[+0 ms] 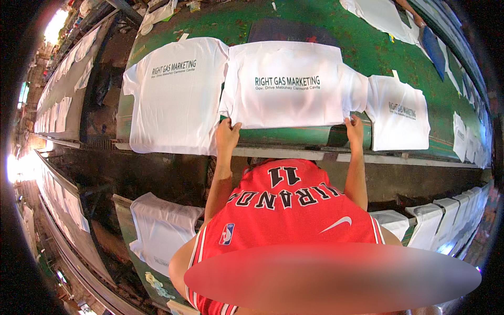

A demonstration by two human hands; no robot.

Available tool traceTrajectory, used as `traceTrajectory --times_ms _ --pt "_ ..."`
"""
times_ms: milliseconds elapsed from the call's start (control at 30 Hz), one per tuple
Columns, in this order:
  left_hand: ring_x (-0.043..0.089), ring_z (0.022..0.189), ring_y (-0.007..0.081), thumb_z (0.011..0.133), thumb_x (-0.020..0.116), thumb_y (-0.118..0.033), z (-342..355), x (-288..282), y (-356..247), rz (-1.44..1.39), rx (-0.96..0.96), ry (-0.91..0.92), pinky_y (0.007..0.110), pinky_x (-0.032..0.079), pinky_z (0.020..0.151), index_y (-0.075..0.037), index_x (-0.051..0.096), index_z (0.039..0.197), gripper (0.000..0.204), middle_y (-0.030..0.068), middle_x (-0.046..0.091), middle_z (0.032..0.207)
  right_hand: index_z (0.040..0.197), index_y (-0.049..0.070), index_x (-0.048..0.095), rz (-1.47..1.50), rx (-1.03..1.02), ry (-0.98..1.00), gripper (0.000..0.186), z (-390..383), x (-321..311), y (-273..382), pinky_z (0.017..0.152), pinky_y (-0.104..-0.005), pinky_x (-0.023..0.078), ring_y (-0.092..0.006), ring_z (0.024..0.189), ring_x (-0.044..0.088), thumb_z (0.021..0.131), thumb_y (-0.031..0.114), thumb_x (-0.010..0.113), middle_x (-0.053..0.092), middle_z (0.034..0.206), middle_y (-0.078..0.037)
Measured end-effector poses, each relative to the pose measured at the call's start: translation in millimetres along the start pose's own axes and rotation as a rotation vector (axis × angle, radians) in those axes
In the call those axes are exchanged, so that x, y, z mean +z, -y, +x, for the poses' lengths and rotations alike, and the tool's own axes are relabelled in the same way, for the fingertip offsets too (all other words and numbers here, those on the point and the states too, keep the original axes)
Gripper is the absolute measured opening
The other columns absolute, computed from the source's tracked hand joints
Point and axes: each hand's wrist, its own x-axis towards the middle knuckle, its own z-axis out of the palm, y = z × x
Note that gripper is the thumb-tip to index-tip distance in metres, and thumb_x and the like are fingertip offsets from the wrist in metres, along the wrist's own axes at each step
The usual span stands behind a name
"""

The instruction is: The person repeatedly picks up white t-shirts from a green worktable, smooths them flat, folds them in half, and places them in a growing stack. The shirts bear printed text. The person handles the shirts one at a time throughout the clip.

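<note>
A white T-shirt with dark printed lettering is spread on the long green table in front of me. My left hand pinches its near left corner between thumb and fingers. At the near right corner my right hand grips the same shirt beside a sleeve. The edge between both hands is drawn fairly straight, close to the table's front edge. To the left lies another printed white T-shirt, its side almost touching the held one. A third printed T-shirt lies flat on the right.
A dark patch shows on the table behind the held shirt. More white shirts lie at the far right. Behind me, another table bears white shirts. On the left, past a dark gap, stand further tables with white pieces.
</note>
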Motion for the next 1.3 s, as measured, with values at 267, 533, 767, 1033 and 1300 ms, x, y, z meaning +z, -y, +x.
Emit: traceTrajectory --times_ms 267,533,767,1033,1300 --pt "0.069 0.096 0.0413 0.092 0.071 -0.041 31.7 -12.8 12.9 0.004 0.062 0.236 0.045 0.053 0.084 0.006 0.067 0.108 0.050 0.0268 0.071 0.106 0.084 0.005 0.058 0.467 0.263 -0.076 0.023 -8.1 -7.4 38.8 0.064 -0.0285 0.049 -0.0117 0.068 0.060 0.096 0.019 0.073 0.064 0.078 -0.004" --pt "0.069 0.093 0.0321 0.096 0.066 -0.032 7.2 -81.8 4.9 -0.221 0.019 0.245 0.042 0.050 0.085 0.003 0.066 0.119 0.042 0.0207 0.074 0.102 0.075 0.012 0.046 0.485 0.157 -0.123 0.027 -72.2 -79.5 68.5 0.057 -0.0277 0.039 -0.0108 0.059 0.049 0.089 0.005 0.069 0.054 0.065 -0.001" --pt "0.062 0.088 0.0408 0.085 0.078 -0.023 -57.2 -78.1 25.6 0.093 0.120 0.215 0.049 0.049 0.081 0.001 0.066 0.094 0.028 0.0198 0.065 0.080 0.081 0.006 0.057 -0.062 0.095 0.106 0.016 -135.6 -88.8 28.8 0.061 -0.0363 0.049 -0.0223 0.067 0.064 0.085 0.010 0.071 0.063 0.072 -0.010" --pt "0.063 0.101 0.0338 0.081 0.082 -0.033 -56.8 -59.3 31.4 0.156 0.020 0.104 0.045 0.051 0.090 -0.001 0.068 0.110 0.046 0.0146 0.065 0.106 0.108 0.001 0.066 -0.070 -0.297 -0.274 0.031 -16.6 -43.9 56.4 0.082 -0.0414 0.053 -0.0317 0.096 0.066 0.089 0.024 0.076 0.068 0.105 -0.017" --pt "0.058 0.102 0.0419 0.073 0.088 -0.030 -61.1 -44.5 18.5 0.300 0.093 0.057 0.049 0.048 0.090 0.003 0.067 0.105 0.052 0.0222 0.063 0.099 0.106 -0.007 0.065 0.142 -0.148 -0.234 0.045 192.0 55.9 71.0 0.083 -0.0455 0.052 -0.0345 0.095 0.067 0.087 0.032 0.074 0.071 0.105 -0.021"
